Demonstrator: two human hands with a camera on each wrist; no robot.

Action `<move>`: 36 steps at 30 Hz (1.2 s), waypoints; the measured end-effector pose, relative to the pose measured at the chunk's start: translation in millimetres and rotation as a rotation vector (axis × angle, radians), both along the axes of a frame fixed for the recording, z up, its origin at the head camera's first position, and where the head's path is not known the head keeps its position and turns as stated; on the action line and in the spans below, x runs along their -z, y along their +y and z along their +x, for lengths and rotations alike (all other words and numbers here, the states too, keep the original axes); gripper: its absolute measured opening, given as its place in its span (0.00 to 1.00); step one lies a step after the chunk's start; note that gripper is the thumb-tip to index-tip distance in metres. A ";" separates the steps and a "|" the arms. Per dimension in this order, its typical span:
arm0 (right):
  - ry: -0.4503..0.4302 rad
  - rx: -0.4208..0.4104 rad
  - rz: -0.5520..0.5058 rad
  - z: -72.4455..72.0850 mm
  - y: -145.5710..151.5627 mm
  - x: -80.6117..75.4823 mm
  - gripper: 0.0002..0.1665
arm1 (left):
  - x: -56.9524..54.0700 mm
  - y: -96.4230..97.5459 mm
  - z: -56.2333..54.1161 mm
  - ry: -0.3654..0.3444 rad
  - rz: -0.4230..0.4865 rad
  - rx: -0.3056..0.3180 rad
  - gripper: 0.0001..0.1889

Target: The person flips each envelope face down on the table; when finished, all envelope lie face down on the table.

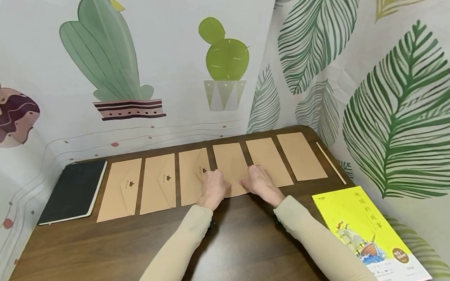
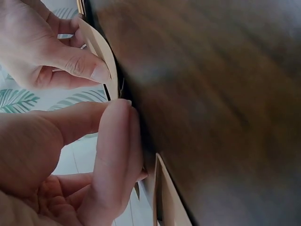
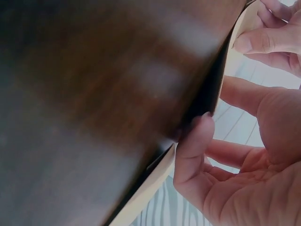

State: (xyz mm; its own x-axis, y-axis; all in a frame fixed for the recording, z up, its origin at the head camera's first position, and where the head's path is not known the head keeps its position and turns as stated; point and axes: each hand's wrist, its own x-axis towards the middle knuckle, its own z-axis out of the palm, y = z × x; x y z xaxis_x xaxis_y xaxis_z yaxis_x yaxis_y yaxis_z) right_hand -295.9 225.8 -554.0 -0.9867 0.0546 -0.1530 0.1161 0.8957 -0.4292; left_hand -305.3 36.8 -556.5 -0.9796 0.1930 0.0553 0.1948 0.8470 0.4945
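Six kraft-paper envelopes lie side by side in a row along the far part of the brown desk (image 1: 229,249). The plain fourth envelope (image 1: 229,161) from the left is in the person's grip: the left hand (image 1: 214,187) pinches its near edge toward the left corner, and the right hand (image 1: 262,181) pinches the same edge toward the right corner, the fingers of both bent around the paper. That edge curves up from the desk. The three flap-side envelopes (image 1: 157,183) to the left show pointed flaps and crown prints; the two plain envelopes (image 1: 301,156) to the right lie flat. A black notebook (image 1: 74,191) sits at the row's left end; a thin stick (image 1: 330,163) and a yellow book (image 1: 364,210) with a ship picture lie at the right.
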 end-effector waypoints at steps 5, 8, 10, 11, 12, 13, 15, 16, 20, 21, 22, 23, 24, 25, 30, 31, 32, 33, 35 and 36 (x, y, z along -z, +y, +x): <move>0.027 -0.014 0.022 -1.8 1.3 3.6 0.21 | 4.2 -0.4 -2.9 0.017 -0.017 0.009 0.21; 0.034 -0.019 0.030 -1.9 2.1 5.0 0.21 | 4.5 -0.6 -3.1 0.015 -0.022 0.009 0.22; 0.035 -0.019 0.034 -1.5 2.2 5.3 0.21 | 5.0 -0.7 -3.3 0.018 -0.020 0.008 0.22; 0.038 -0.019 0.037 -1.2 2.0 5.2 0.21 | 5.4 -0.9 -3.4 0.021 -0.021 0.010 0.22; 0.038 -0.020 0.038 -0.8 1.7 5.0 0.21 | 5.8 -1.1 -3.5 0.026 -0.022 0.011 0.22; 0.042 -0.023 0.043 -0.6 1.3 4.7 0.21 | 6.1 -1.2 -3.7 0.031 -0.023 0.013 0.22; 0.048 -0.030 0.049 -0.6 0.5 4.7 0.21 | 7.2 -1.3 -4.2 0.037 -0.027 0.018 0.22; 0.053 -0.033 0.054 -1.0 0.1 4.9 0.22 | 7.6 -1.4 -4.5 0.043 -0.031 0.020 0.22; 0.055 -0.042 0.067 -2.5 -0.8 6.1 0.24 | 8.5 -1.6 -4.7 0.046 -0.047 0.023 0.21; 0.055 -0.042 0.070 -3.3 -0.8 6.2 0.24 | 7.3 -1.8 -3.6 0.044 -0.042 0.022 0.21; 0.060 -0.043 0.072 -3.3 -0.9 7.1 0.23 | 6.9 -2.3 -2.5 0.045 -0.037 0.020 0.21; 0.068 -0.048 0.069 -3.1 -0.7 7.9 0.21 | 6.9 -3.2 -1.6 0.043 -0.035 0.019 0.21; 0.082 -0.052 0.061 -2.7 -0.7 8.4 0.20 | 6.8 -4.6 -0.9 0.041 -0.034 0.019 0.22; 0.086 -0.051 0.047 0.8 -2.7 2.1 0.19 | 7.0 -6.6 -0.5 0.042 -0.027 0.018 0.22; 0.143 -0.057 -0.045 27.4 -20.8 -36.4 0.30 | 9.8 -20.3 -3.2 0.089 0.021 0.031 0.22; 0.144 -0.060 -0.063 34.1 -27.4 -48.0 0.31 | 2.8 -23.7 -0.1 0.093 0.044 0.032 0.20; 0.159 -0.071 -0.072 38.3 -32.7 -53.1 0.32 | -6.8 -27.0 4.8 0.099 0.061 0.032 0.16; 0.158 -0.079 -0.087 44.4 -39.8 -63.5 0.31 | -18.6 -30.6 11.0 0.092 0.081 0.027 0.13; 0.159 -0.098 -0.113 51.0 -51.2 -71.7 0.31 | -38.6 -39.0 23.1 0.118 0.126 0.028 0.11; 0.165 -0.108 -0.119 53.0 -56.3 -73.2 0.30 | -52.2 -42.8 31.1 0.114 0.141 0.023 0.12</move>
State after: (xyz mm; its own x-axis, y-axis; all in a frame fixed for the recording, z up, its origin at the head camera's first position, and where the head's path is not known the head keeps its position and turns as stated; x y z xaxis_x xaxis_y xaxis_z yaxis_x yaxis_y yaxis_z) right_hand -242.9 169.5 -480.8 -0.9980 -0.0615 0.0116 -0.0580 0.8412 -0.5376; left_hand -274.2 -6.0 -504.2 -0.9609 0.1974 0.1943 0.2749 0.7655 0.5817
